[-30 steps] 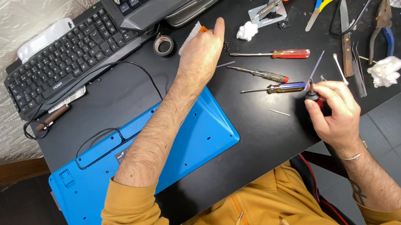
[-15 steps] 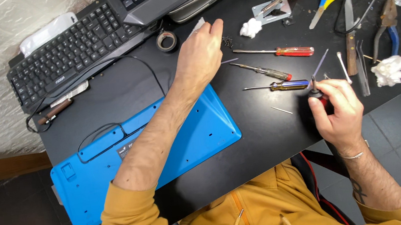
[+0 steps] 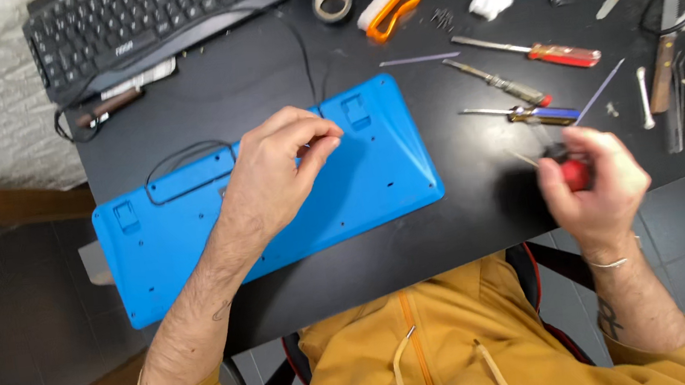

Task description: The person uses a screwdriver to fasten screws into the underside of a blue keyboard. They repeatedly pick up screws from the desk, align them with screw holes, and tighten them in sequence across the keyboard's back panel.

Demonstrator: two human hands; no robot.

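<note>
Left hand [image 3: 276, 174] over blue keyboard [image 3: 375, 176], fingertips pinched together, whether anything sits between them cannot tell. Keyboard lies face-down on black table [image 3: 260, 73], near front edge. Right hand [image 3: 595, 181] closed around red-handled screwdriver [image 3: 572, 171], just right of keyboard. More screwdrivers [image 3: 528, 51] lie beyond; black keyboard [image 3: 159, 20] at back.

Smooth blue plastic keyboard [image 3: 374, 163] on matt black table [image 3: 260, 73].
</note>
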